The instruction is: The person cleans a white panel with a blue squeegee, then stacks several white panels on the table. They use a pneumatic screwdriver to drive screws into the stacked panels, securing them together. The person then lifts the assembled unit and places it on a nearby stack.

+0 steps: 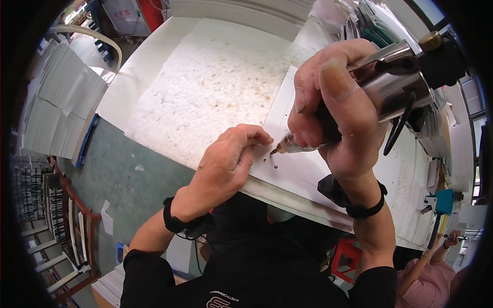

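Note:
My right hand [339, 97] is wrapped round a shiny silver power screwdriver [403, 84] with a black fitting and a brass knob at its back end. The tool tilts down to the left, and its bit end is at the surface of a white panel [303, 167]. My left hand [221, 161] rests at the panel's near edge, fingers curled, with the index fingertip close beside the bit. Whatever those curled fingers hold, if anything, is hidden. A few small dark screws [276, 166] lie on the panel just below the bit.
A worn white padded sheet [200, 87] covers the bench. Stacks of white boards [67, 102] stand at the left, with more boards [436, 133] at the right. A red stool [345, 259] is under the bench. Another person [429, 280] works at the lower right.

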Demonstrator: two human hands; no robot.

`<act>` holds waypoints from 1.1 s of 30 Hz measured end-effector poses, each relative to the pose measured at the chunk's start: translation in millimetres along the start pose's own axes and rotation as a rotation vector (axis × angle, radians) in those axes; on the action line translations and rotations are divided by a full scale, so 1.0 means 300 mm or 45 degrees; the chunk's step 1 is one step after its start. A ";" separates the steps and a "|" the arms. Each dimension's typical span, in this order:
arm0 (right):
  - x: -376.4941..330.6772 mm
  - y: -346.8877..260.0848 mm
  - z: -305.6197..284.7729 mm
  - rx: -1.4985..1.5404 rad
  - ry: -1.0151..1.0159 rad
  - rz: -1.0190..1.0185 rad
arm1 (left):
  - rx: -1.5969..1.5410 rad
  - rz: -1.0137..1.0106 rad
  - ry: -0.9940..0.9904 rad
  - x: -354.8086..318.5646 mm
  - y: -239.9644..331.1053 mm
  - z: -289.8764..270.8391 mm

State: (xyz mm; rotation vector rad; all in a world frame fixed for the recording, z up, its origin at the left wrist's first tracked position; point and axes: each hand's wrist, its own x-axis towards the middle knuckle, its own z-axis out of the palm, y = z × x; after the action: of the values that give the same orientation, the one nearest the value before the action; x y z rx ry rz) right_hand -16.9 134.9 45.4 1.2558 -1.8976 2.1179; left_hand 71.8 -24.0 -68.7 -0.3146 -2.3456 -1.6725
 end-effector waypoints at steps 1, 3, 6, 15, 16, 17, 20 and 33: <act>0.000 -0.003 0.003 -0.002 -0.003 0.008 | 0.008 -0.003 -0.001 -0.001 0.003 -0.001; -0.003 -0.003 0.008 -0.008 -0.014 0.024 | 0.025 -0.011 -0.001 -0.001 0.014 -0.003; -0.013 0.001 0.019 -0.008 -0.025 0.049 | 0.070 -0.031 -0.003 0.003 0.038 -0.007; -0.002 -0.027 0.025 0.043 -0.033 0.124 | 0.038 -0.158 -0.034 0.002 0.064 -0.006; 0.007 -0.050 0.014 0.047 -0.020 0.107 | 0.031 -0.140 -0.029 0.004 0.056 0.003; 0.014 -0.084 0.000 0.049 0.002 0.086 | 0.023 -0.121 -0.029 0.002 0.046 0.006; 0.007 -0.151 -0.114 0.271 0.168 0.038 | 0.281 0.035 -0.087 0.016 0.063 0.001; -0.361 -0.351 -0.609 -0.331 0.708 -0.030 | 0.533 0.605 -0.674 0.387 0.245 0.504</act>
State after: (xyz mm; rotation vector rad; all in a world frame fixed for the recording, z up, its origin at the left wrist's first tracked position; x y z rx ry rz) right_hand 13.3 366.9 82.8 0.5567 -1.8031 1.8632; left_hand -26.0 146.7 -13.5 -1.2324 -2.6011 -0.9260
